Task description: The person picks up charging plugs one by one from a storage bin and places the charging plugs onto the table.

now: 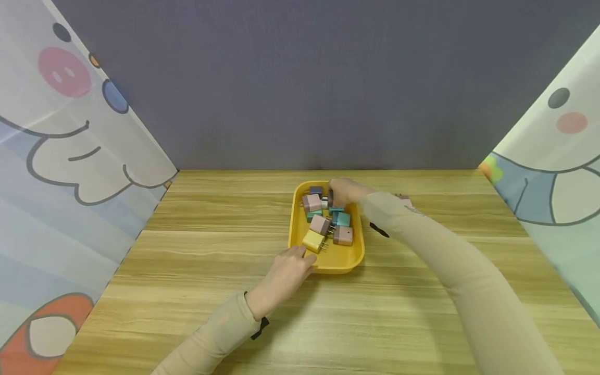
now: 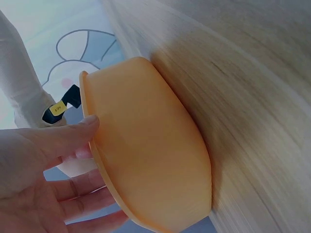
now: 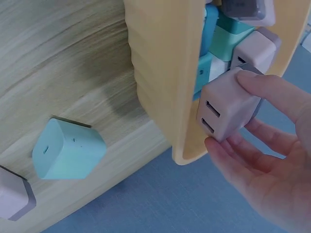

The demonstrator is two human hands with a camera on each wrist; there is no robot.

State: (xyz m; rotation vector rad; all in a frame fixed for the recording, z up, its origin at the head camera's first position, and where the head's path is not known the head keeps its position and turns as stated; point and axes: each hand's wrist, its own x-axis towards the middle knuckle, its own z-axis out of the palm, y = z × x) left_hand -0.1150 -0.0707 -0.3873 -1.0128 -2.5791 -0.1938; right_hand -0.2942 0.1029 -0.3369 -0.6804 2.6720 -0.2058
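A yellow plastic bin [image 1: 341,258] stands mid-table with several wall chargers in it, among them a yellow charger [image 1: 314,241], a pink charger [image 1: 342,235] and teal ones. My left hand [image 1: 288,271] holds the bin's near left rim; in the left wrist view its thumb lies on the outer wall [image 2: 150,141] and the fingers reach behind the rim. At the bin's far right side, my right hand [image 1: 344,191] pinches a pale pink charger [image 3: 226,107] between thumb and fingers. Its two USB slots show in the right wrist view. My fingers hide part of it.
Outside the bin, a teal charger [image 3: 68,149] and a pinkish charger [image 3: 13,196] lie on the wooden table [image 1: 211,234]. The right forearm partly covers that spot in the head view. A grey panel [image 1: 328,83] rises behind the table, with cartoon-printed cloths at both sides.
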